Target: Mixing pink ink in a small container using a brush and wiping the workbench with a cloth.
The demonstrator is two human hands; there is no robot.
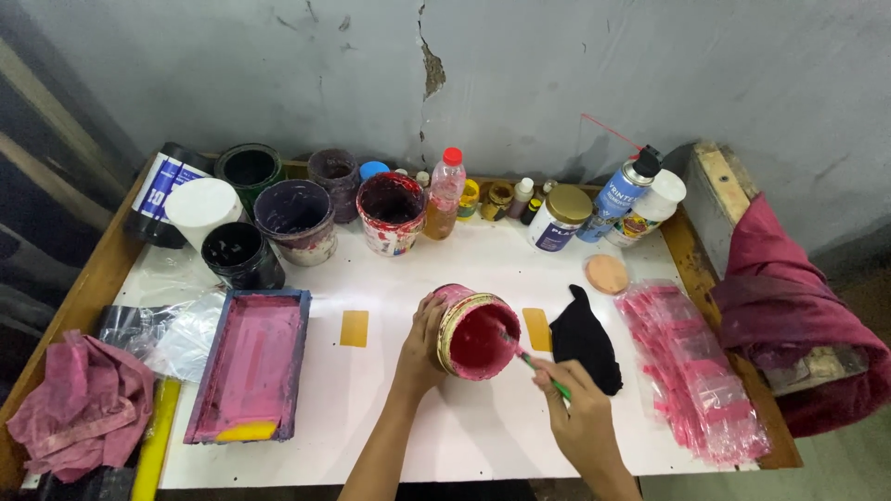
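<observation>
White table (445, 436) under a cracked wall: I see left hand (422, 339) grip tilting the red paint tub (475, 332), right hand (580, 417) grip pinching a green stick (543, 371) into it, paint part-scraped.

Glossy wet pink paint in tilted tin (475, 332), smooth white tabletop (464, 427); matt black cloth (585, 339), crinkled clear plastic bags (691, 371)

The tub (476, 332) in my left grip (422, 339) is pink outside with a cream rim and deep red paint inside. The stick (543, 373) in my right grip (580, 417) is green with a pink-stained tip. The worktop (436, 436) is white with a brown wooden edge and two mustard-yellow rectangles. A black cloth (587, 341) lies on it. The tray (251, 364) is dark blue, coated pink, with a yellow patch. The bags (691, 371) are clear, smeared pink.
</observation>
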